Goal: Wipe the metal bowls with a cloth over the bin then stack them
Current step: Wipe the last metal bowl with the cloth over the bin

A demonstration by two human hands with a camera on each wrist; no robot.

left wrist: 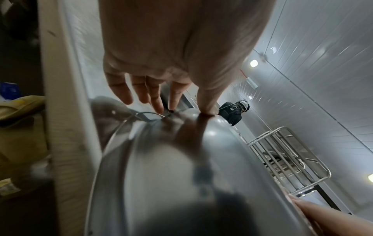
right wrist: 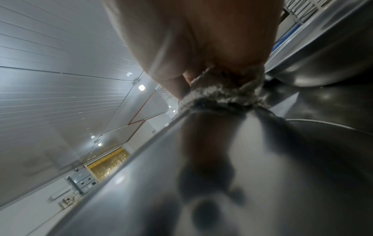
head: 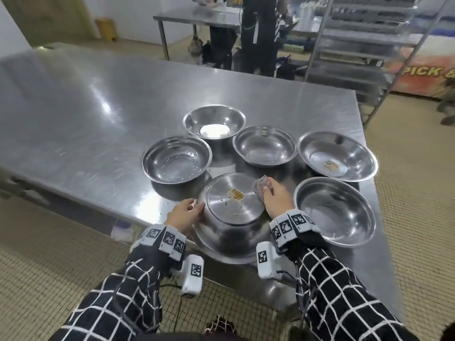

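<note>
Held bowl: a metal bowl [head: 231, 212] tipped up at the near bench [head: 86, 114] edge, food scraps stuck inside it.
Left hand: the left hand [head: 183, 215] steadies the bowl's left rim, fingers [left wrist: 155, 97] straight, thumb tip on the metal.
Right hand: the right hand [head: 274, 200] grips a bunched grey cloth [head: 262, 187] against the bowl's right rim.
Other bowls: five crowd round on the bench; the near right bowl [head: 334, 211] sits just beside the right wrist, the left bowl [head: 176, 159] just beyond the left hand.
Further off: a metal rack [head: 357, 45] stands past the bench's far right corner, with another person [head: 261, 33] at a second table [head: 197, 16].
</note>
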